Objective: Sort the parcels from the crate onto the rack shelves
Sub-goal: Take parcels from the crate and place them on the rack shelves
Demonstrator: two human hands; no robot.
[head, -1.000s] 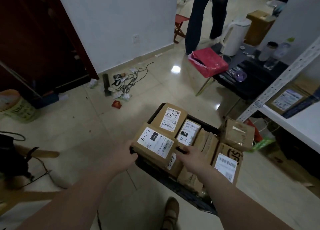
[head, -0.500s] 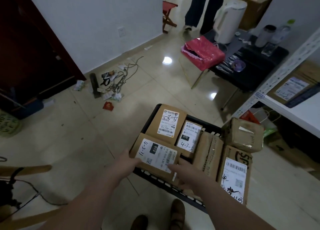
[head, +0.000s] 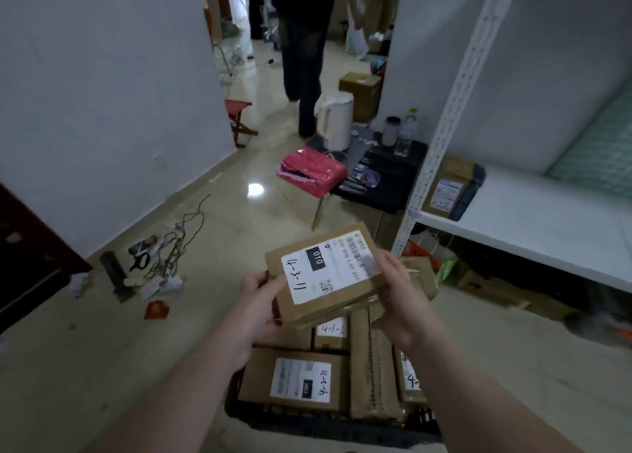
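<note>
A brown cardboard parcel (head: 321, 275) with a white label marked "010" and handwritten "4-3-11" is lifted above the crate. My left hand (head: 263, 302) grips its left edge and my right hand (head: 400, 295) grips its right edge. Below, the black crate (head: 307, 422) holds several more labelled brown parcels, one marked "4-2-11" (head: 294, 381). The white rack (head: 513, 220) stands at the right, with one parcel (head: 448, 189) on its shelf.
A person stands ahead in the passage (head: 304, 52). A low black table (head: 386, 175) carries a white kettle, bottles and a pink bag. Cables and scissors lie on the floor at left (head: 164, 254). Boxes and bags sit under the rack.
Both hands took the "010" parcel out of the crate and raised it. My view lifted from the crate toward the rack and passage.
</note>
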